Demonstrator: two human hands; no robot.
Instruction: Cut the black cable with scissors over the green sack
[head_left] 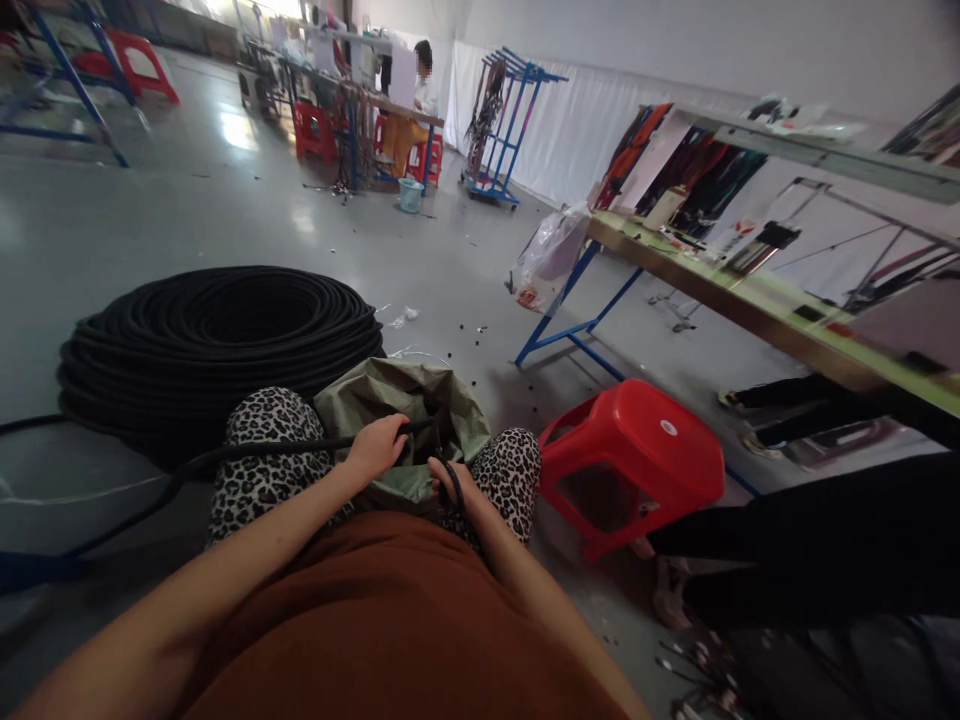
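Observation:
Between my knees stands an olive-green sack (394, 392), its mouth open and its inside dark. My left hand (377, 447) is closed around a thick black cord (281, 447), over the sack's opening. The cord runs left across my knee, and its end points right above the sack. Close by on the right, my right hand (459, 487) is closed on what look like scissors (451, 482); a black handle loop shows at the fingers, while the blades are hard to make out against the dark sack.
A large coil of black cord (150, 340) lies on the floor at front left. A red plastic stool (637, 440) stands by my right knee, with a person's dark-clothed legs (810, 530) behind it. A workbench (697, 270) is at right; another person (425, 90) sits far off.

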